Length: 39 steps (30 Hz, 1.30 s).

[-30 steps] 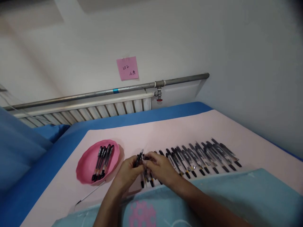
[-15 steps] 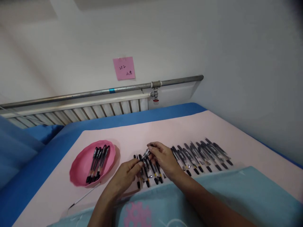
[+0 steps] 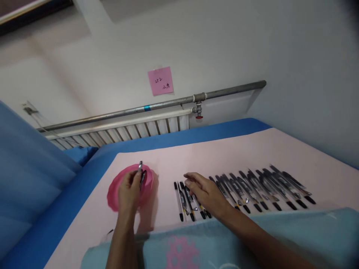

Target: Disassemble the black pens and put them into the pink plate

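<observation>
Over the pink scalloped bowl (image 3: 113, 190), my left hand (image 3: 129, 188) is closed round a pen (image 3: 140, 165), whose upper end sticks out past the fingertips. More dark pens (image 3: 143, 179) lie in that bowl, mostly covered by the hand. My right hand (image 3: 203, 190) hovers with its fingers stretched out above a small group of black-capped pens (image 3: 179, 201), holding nothing that I can see. Small metal pen parts (image 3: 195, 209) lie among them. Right of that hand a long row of pens (image 3: 258, 186) rests slanted on the pink cloth.
The pink cloth (image 3: 168, 158) covers a blue surface (image 3: 157, 139). A pale blue cloth (image 3: 252, 231) lies along the near edge. A thin stick with a dark tip (image 3: 110, 231) is partly behind my left forearm. A radiator (image 3: 146, 129) and pipe (image 3: 120, 114) run along the wall.
My left hand has moved left from the pens to above the bowl, carrying a pen. My right hand has let go and its fingers have straightened. The view has shifted left.
</observation>
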Tool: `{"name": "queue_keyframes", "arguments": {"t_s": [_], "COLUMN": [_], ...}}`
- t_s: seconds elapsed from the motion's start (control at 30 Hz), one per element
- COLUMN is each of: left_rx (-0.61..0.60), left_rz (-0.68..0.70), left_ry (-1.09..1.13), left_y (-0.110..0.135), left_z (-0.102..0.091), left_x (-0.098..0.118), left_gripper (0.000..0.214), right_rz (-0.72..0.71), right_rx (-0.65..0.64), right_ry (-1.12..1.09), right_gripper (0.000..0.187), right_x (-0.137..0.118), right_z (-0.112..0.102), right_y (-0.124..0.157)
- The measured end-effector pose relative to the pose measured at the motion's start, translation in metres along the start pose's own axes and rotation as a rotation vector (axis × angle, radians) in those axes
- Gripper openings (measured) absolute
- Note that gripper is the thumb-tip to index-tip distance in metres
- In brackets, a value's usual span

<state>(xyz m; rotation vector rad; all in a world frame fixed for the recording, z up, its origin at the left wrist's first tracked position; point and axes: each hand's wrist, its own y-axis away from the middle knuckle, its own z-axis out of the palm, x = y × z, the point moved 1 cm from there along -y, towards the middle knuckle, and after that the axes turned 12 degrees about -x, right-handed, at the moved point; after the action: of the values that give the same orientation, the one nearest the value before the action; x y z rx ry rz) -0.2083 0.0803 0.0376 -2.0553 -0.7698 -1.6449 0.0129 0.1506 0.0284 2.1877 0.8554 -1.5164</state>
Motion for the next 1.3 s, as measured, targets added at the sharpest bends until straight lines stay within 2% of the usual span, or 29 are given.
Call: {"name": "queue_keyframes", "arguments": {"t_s": [0.07,0.1,0.17,0.4,0.57,0.63,0.73,0.83,0.93,1.07,1.23,1.3], "left_rx": [0.146,0.155,0.147,0.093,0.122,0.011,-0.341,-0.485,-0.530,-0.580,-0.499,-0.478], "left_rz": [-0.074,-0.116,-0.147,-0.115,0.003,0.072,0.105,0.055,0.034,0.002,0.000,-0.031], "left_ry": [-0.382,-0.545,-0.680,-0.804,-0.849,-0.824,-0.782,-0.895,-0.999,-1.067,-0.940,-0.820], "left_y": [-0.013,-0.018,-0.027,-0.039,-0.028,-0.014,0.010,0.029,0.034,0.032,0.029,0.028], "left_z": [-0.020,-0.026,-0.030,-0.017,-0.004,0.012,0.044,0.069,0.080,0.082,0.074,0.072], "left_x": [-0.008,-0.011,-0.015,-0.010,0.002,0.008,0.010,0.006,0.001,-0.002,0.000,0.001], "left_gripper": [0.029,0.029,0.027,0.025,0.029,0.025,0.016,0.017,0.023,0.022,0.016,0.013], "right_rz": [-0.021,-0.034,-0.059,-0.115,-0.115,-0.111,-0.105,-0.109,-0.122,-0.126,-0.122,-0.109], "right_rx": [-0.016,-0.017,-0.013,-0.006,-0.001,0.014,0.046,0.058,0.058,0.061,0.013,-0.024], "right_ry": [0.020,0.032,0.057,0.101,0.126,0.133,0.141,0.139,0.143,0.161,0.226,0.241], "right_gripper": [0.028,0.026,0.022,0.016,0.016,0.016,0.015,0.015,0.016,0.015,0.016,0.016], "right_x": [0.001,0.001,0.001,0.003,0.001,-0.002,-0.006,-0.008,-0.008,-0.004,0.000,0.001], "right_z": [0.001,0.001,0.002,0.003,-0.001,-0.004,-0.008,-0.010,-0.010,-0.009,-0.006,-0.003], "right_y": [0.000,0.000,0.001,0.001,0.001,0.001,0.001,0.001,0.001,0.001,0.000,0.001]}}
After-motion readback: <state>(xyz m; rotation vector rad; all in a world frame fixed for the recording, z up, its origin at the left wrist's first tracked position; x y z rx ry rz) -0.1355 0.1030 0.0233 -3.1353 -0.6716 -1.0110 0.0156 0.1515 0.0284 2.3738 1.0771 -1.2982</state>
